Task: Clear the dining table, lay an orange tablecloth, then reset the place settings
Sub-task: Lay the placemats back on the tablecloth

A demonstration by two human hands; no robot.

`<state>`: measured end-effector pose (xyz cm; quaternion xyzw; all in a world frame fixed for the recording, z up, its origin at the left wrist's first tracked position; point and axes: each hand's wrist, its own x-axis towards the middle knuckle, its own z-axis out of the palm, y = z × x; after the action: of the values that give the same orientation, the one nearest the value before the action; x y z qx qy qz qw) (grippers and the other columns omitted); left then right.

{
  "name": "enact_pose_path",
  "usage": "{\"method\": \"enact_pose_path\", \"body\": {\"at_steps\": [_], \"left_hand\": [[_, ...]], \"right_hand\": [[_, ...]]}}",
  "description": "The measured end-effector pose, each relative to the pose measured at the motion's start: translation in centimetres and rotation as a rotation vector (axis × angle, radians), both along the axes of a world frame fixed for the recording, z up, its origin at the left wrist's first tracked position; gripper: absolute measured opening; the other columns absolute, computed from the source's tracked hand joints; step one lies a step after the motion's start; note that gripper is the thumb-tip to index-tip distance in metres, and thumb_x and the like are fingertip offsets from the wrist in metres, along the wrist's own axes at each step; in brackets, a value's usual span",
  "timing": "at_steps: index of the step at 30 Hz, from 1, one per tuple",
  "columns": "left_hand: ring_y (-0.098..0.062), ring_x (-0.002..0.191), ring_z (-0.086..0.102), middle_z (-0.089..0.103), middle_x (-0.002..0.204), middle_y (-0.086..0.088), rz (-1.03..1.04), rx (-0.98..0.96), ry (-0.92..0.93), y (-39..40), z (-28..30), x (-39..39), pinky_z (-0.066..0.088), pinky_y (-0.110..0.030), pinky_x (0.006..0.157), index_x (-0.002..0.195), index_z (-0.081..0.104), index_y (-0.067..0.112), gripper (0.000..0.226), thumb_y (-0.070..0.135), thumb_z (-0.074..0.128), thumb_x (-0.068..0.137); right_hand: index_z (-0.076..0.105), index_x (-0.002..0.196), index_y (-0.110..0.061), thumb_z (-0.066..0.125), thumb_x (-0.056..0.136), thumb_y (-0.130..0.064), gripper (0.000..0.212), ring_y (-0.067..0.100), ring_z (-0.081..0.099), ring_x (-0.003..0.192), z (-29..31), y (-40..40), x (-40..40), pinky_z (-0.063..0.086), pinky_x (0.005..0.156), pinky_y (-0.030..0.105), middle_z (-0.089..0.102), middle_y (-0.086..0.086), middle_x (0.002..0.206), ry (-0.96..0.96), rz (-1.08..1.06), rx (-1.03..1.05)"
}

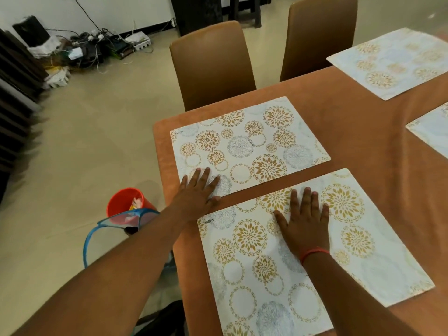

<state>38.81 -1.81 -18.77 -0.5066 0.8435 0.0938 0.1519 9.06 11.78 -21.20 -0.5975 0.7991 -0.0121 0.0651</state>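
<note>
Orange tablecloth [351, 132] covers the desk, filling the right half of the frame. Four floral placemats lie on it: near placemat [303, 258] at lower centre, second placemat [249, 144] just above it with a narrow strip of cloth between, third placemat [392, 64] at upper right, and the corner of a fourth placemat [431, 132] at the right edge. Left hand [200, 190] lies flat, fingers straight and spread, pressing the lower left corner of the second placemat, thumb near its lower edge; grasping nothing. Right hand [305, 219] lies flat with fingers spread on the upper middle of the near placemat, also grasping nothing; red band [314, 253] on that wrist. Two brown chairs at top centre: one chair [213, 66] pushed up against the desk's far edge, the other chair [317, 35] to its right. Red bucket [128, 204] on the floor at lower left, beside the desk's corner, a blue-rimmed object [126, 219] in front of it. Tangle of cables and power strips [97, 44] on the floor at upper left.
</note>
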Motion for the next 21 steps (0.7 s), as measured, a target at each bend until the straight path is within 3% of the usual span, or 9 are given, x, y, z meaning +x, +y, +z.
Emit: {"method": "enact_pose_path", "body": {"at_steps": [9,14,17,21], "left_hand": [[-0.026,0.152,-0.020,-0.025,0.164,0.000,0.050,0.019,0.007,0.0,-0.6,-0.6,-0.003,-0.054,0.123,0.156,-0.016,0.040,0.068,0.067,0.005,0.096],[-0.025,0.152,-0.020,-0.026,0.163,0.001,0.040,0.032,0.019,-0.6,-0.6,-0.2,-0.002,-0.052,0.123,0.151,-0.022,0.040,0.082,0.079,-0.018,0.079],[-0.025,0.152,-0.018,-0.027,0.160,0.002,0.055,0.017,0.048,-0.6,-0.1,-0.6,-0.001,-0.051,0.123,0.154,-0.016,0.034,0.100,0.084,-0.027,0.068],[-0.027,0.152,-0.012,-0.015,0.162,-0.002,-0.036,-0.001,0.077,2.3,1.0,-1.4,0.003,-0.050,0.123,0.157,0.000,0.024,0.107,0.084,-0.024,0.072]], "right_hand": [[-0.008,0.157,-0.023,0.005,0.093,-0.073,0.083,0.029,-0.013,0.152,0.5,0.3,0.1,-0.003,0.122,0.052,-0.015,0.011,0.164,-0.035,0.003,0.052],[-0.018,0.155,-0.025,-0.005,0.089,-0.075,0.084,0.027,-0.025,0.148,0.7,0.4,0.0,-0.012,0.120,0.051,-0.026,0.009,0.161,-0.053,0.021,0.085],[-0.019,0.154,-0.025,-0.005,0.088,-0.076,0.084,0.027,-0.030,0.146,0.9,0.2,-0.4,-0.014,0.119,0.052,-0.029,0.008,0.160,-0.063,0.043,0.076],[-0.018,0.155,-0.026,-0.003,0.088,-0.076,0.085,0.026,-0.032,0.145,1.2,0.0,-1.4,-0.015,0.118,0.050,-0.031,0.006,0.159,-0.064,0.095,0.094]]}}
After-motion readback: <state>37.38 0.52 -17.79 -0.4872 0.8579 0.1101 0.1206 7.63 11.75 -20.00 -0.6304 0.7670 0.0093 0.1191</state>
